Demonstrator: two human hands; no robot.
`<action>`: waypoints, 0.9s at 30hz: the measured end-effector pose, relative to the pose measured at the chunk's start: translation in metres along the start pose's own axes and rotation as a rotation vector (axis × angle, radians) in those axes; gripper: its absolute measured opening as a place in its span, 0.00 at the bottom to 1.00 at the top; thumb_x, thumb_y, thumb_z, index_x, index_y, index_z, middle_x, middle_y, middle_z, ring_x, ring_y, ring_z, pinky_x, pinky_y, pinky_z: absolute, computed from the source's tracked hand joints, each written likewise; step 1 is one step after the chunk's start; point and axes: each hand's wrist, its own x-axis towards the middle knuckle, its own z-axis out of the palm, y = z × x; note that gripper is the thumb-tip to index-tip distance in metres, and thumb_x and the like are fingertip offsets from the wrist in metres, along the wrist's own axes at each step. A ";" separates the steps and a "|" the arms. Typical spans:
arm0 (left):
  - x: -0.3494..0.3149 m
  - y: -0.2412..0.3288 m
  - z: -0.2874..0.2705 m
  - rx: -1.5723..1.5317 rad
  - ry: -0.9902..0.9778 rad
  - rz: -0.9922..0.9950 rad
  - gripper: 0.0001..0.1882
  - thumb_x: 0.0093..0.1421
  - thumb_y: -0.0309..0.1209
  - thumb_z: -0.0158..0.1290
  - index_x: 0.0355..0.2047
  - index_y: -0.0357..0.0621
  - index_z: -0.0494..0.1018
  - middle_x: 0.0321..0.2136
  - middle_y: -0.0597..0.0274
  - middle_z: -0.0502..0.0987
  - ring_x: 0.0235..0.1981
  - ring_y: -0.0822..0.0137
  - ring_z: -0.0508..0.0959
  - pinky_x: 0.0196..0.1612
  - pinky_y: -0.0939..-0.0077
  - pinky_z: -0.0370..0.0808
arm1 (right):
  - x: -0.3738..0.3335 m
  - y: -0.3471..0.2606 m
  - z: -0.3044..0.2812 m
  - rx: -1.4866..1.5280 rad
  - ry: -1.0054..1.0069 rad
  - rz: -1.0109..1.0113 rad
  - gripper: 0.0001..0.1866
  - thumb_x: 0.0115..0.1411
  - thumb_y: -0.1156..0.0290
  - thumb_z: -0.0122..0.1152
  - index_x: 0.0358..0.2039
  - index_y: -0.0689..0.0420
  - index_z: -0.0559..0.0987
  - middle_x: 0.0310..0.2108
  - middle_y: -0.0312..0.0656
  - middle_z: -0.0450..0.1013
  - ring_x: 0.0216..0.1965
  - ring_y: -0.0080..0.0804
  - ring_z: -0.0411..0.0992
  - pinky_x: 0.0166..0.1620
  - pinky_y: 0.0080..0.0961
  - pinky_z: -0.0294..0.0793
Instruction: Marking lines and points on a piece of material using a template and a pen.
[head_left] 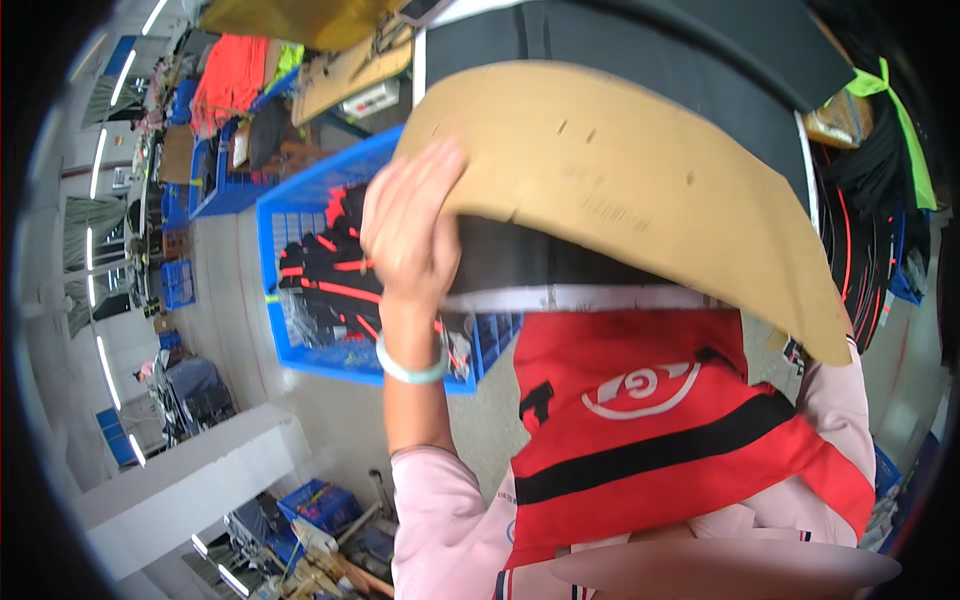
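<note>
A long curved tan cardboard piece, shaped like a pattern template with small slits in it, is held up over a table with a dark top. My left hand grips its left end, fingers lying over the face and pressed together; the thumb is hidden. A pale bangle circles that wrist. On the right, my pink-sleeved right arm reaches up to the cardboard's lower right end, which hides the fingers. Dark fabric lies on the table beyond the cardboard.
Left of the table stands a blue plastic crate with black and red garment pieces. More dark pieces with red edging hang at the right. A red apron covers my front, against the table's pale edge.
</note>
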 end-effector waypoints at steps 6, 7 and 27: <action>-0.025 0.003 -0.010 0.037 -0.028 0.003 0.15 0.67 0.26 0.44 0.48 0.40 0.78 0.47 0.48 0.82 0.53 0.49 0.80 0.58 0.51 0.72 | 0.304 0.128 -0.081 0.194 0.375 -0.065 0.17 0.65 0.57 0.60 0.42 0.59 0.80 0.27 0.40 0.79 0.29 0.28 0.76 0.37 0.30 0.77; -0.047 0.007 -0.014 0.088 -0.078 -0.030 0.14 0.67 0.25 0.44 0.48 0.41 0.78 0.48 0.49 0.82 0.53 0.49 0.80 0.57 0.49 0.73 | 0.354 0.078 -0.103 0.305 0.245 0.167 0.16 0.66 0.59 0.58 0.40 0.59 0.81 0.29 0.39 0.80 0.27 0.26 0.75 0.33 0.28 0.75; -0.105 0.063 0.085 -0.259 -0.611 0.061 0.22 0.54 0.30 0.61 0.51 0.55 0.79 0.57 0.61 0.76 0.60 0.57 0.73 0.63 0.53 0.65 | 0.337 0.012 -0.127 -0.901 0.232 0.180 0.30 0.60 0.83 0.51 0.63 0.48 0.72 0.63 0.41 0.69 0.63 0.38 0.68 0.68 0.56 0.57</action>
